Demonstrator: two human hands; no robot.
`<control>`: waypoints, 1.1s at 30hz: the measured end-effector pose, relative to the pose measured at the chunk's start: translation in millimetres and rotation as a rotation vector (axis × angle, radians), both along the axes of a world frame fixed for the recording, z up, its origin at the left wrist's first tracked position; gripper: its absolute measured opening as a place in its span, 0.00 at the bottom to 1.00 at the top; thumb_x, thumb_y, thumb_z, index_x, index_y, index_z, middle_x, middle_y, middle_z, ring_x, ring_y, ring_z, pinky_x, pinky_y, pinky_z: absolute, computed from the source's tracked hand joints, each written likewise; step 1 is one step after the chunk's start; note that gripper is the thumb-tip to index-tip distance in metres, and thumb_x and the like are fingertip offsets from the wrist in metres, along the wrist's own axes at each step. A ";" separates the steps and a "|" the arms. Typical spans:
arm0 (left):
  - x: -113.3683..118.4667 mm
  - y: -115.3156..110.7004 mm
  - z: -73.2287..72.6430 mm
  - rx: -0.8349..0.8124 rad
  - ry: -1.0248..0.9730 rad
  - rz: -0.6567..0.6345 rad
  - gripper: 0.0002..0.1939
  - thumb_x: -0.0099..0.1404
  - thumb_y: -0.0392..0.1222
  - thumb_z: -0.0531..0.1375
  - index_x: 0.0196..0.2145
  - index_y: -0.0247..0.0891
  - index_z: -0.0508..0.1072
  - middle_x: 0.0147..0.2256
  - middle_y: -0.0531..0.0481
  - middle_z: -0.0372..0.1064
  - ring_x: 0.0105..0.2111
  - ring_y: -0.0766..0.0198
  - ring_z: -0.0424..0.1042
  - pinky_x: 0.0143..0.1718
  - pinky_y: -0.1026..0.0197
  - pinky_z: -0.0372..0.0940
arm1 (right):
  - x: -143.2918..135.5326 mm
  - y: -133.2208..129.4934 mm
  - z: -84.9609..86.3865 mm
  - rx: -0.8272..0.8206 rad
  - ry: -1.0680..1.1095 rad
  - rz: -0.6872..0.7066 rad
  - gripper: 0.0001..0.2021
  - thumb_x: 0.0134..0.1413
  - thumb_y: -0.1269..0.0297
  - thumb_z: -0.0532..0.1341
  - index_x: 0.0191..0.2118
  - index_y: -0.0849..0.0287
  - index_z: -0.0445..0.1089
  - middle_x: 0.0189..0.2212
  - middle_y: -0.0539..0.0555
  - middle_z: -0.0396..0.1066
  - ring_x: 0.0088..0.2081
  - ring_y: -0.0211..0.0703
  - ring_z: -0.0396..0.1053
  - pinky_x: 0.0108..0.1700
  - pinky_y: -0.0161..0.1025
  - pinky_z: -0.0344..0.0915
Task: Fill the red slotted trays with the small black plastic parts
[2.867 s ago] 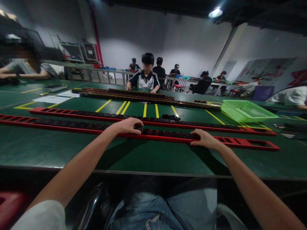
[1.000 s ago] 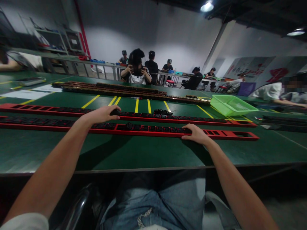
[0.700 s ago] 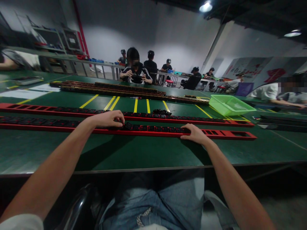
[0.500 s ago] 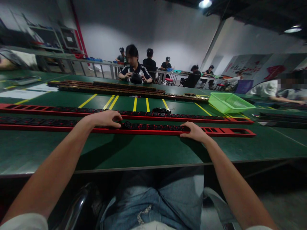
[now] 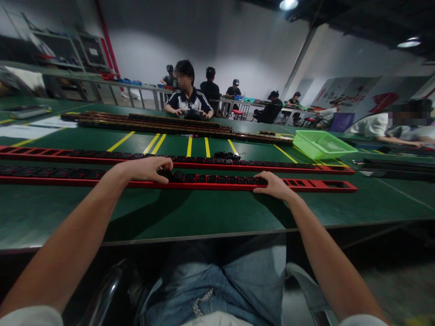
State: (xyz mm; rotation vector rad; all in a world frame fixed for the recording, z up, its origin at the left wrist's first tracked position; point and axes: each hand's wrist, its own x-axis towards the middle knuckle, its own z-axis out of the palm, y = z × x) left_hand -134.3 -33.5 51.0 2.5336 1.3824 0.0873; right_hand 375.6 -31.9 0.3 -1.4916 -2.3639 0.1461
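Two long red trays lie across the green table, the near tray [image 5: 306, 185] and the far tray [image 5: 326, 169], both lined with black square pieces [image 5: 222, 179]. My left hand [image 5: 149, 170] curls over the near tray, with a black piece [image 5: 165, 173] between its thumb and fingers. Right of it, one piece [image 5: 179, 175] sits tilted. My right hand [image 5: 272, 184] grips the near tray further right, thumb on the front edge and fingers over the top. A small heap of black parts [image 5: 227, 156] rests on the far tray.
Beyond the trays are stacked long brown strips [image 5: 152, 124] and a green basket [image 5: 322, 145]. Yellow lines mark the green table [image 5: 204, 213]. A person [image 5: 189, 97] sits opposite; another [image 5: 404, 120] is at the right. Dark strips [image 5: 397, 166] lie at the right.
The view has shifted slightly. A black piece now shows between my left thumb and fingers, where a gap was. My right hand stays on the near tray. The person opposite has lowered their hands.
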 end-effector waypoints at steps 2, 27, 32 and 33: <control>1.7 0.0 -0.4 -0.011 -0.007 0.003 0.22 0.58 0.55 0.60 0.46 0.40 0.70 0.45 0.46 0.71 0.43 0.56 0.71 0.44 0.59 0.64 | 0.1 0.2 -0.4 0.003 0.003 -0.001 0.25 0.47 0.50 0.70 0.50 0.53 0.74 0.49 0.59 0.73 0.53 0.59 0.70 0.58 0.55 0.66; 12.3 -2.1 -2.2 -0.013 -0.040 -0.035 0.43 0.50 0.37 0.57 0.66 0.35 0.60 0.59 0.41 0.66 0.57 0.51 0.68 0.59 0.53 0.62 | -1.1 0.1 -1.3 0.005 -0.009 -0.008 0.25 0.47 0.50 0.71 0.51 0.54 0.74 0.49 0.59 0.73 0.53 0.59 0.70 0.58 0.55 0.66; 10.2 -1.6 -2.5 -0.063 -0.008 -0.012 0.45 0.50 0.36 0.57 0.68 0.36 0.57 0.61 0.41 0.65 0.58 0.52 0.68 0.59 0.56 0.63 | -2.6 -1.9 1.2 0.002 -0.007 -0.002 0.25 0.47 0.51 0.71 0.51 0.51 0.74 0.48 0.58 0.73 0.52 0.58 0.70 0.57 0.55 0.66; 9.7 -0.6 -3.6 -0.056 0.007 -0.007 0.46 0.50 0.35 0.56 0.68 0.37 0.57 0.62 0.42 0.63 0.59 0.52 0.66 0.60 0.56 0.62 | -3.0 -2.4 1.9 0.000 -0.009 0.001 0.24 0.47 0.51 0.71 0.51 0.51 0.74 0.48 0.57 0.73 0.52 0.58 0.70 0.57 0.54 0.67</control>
